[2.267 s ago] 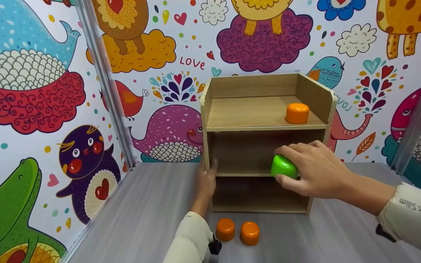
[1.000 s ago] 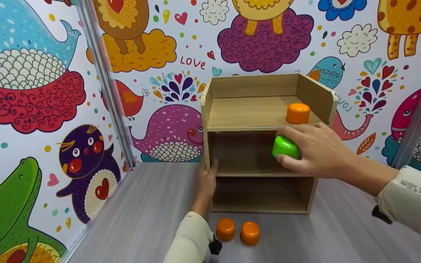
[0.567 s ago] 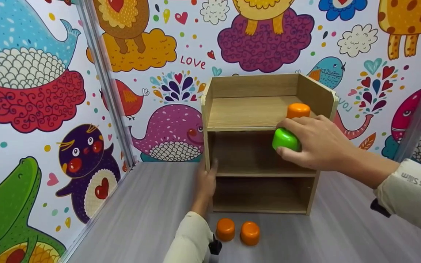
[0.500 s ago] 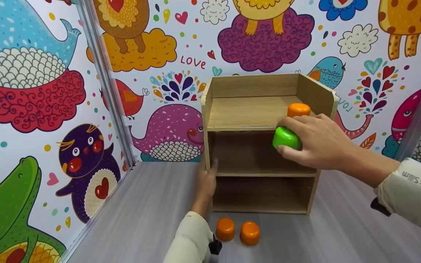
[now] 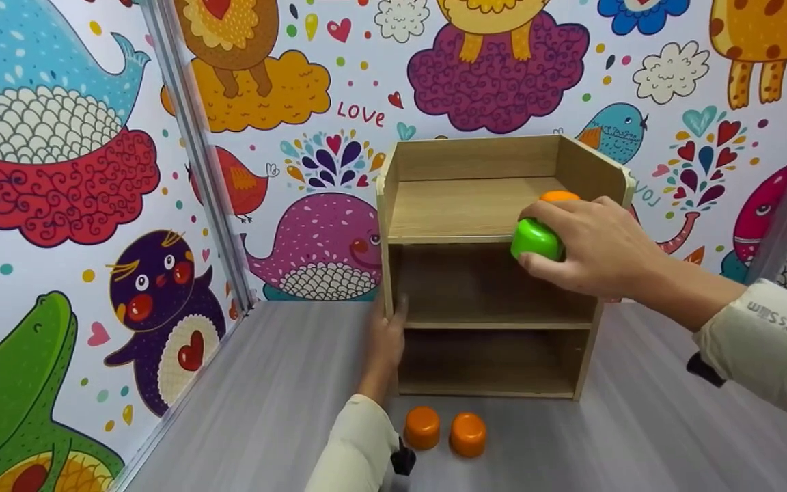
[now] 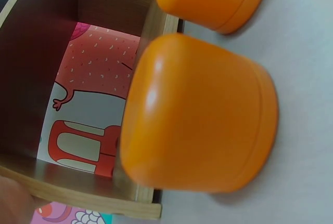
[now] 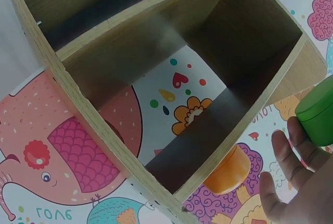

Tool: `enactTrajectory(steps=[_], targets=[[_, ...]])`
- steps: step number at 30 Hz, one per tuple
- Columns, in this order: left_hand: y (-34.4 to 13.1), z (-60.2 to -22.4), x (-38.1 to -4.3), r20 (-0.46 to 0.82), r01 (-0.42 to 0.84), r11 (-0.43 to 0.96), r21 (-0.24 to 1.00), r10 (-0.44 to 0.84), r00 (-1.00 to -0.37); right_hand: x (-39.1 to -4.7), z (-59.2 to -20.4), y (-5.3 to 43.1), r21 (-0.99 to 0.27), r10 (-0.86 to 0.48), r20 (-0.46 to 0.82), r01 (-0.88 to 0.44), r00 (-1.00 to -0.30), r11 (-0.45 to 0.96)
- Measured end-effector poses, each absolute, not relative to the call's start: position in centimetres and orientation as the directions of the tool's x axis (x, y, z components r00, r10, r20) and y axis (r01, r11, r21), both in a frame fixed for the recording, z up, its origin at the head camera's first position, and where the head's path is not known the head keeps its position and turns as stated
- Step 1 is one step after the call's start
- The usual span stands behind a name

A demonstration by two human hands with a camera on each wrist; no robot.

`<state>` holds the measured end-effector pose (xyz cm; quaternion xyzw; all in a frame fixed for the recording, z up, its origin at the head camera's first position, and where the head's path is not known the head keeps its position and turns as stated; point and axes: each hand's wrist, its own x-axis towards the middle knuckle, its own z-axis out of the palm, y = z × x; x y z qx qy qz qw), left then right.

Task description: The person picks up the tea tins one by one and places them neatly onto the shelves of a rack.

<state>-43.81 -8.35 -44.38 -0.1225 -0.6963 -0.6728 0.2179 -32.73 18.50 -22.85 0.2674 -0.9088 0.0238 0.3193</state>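
In the head view my right hand grips a short green cylinder with a rounded edge, between thumb and fingers. It is held in front of the top board of a small wooden shelf unit. Behind the hand, an orange cylinder of like shape stands on that board, mostly covered. My left hand holds the unit's left side panel, one digit inside the middle compartment. The right wrist view shows the green cylinder at the right edge, apart from the unit.
Two more orange cylinders, a left one and a right one, stand on the grey table before the unit, near the left forearm. Walls with cartoon animals rise behind and at the left, with metal corner posts.
My right hand has lifted the green cylinder from the middle compartment's level to the top board's front edge, covering the orange one behind. My left hand has kept its place.
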Motion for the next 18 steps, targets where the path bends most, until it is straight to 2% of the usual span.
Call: enactTrajectory(steps=[10,18], targets=[[-8.3,-42.0,-41.2,0.474,0.472,0.043,0.881,-0.092,-0.876,-33.5,-22.1,18.7,0.134,-0.47,0.61,-0.501,-0.638,0.855],[-8.2,-43.9,-43.6,0.516,0.517,0.017,0.856,-0.1,-0.851,-34.1,-21.6,18.4,0.132,-0.462,0.603,-0.49,-0.65,0.861]])
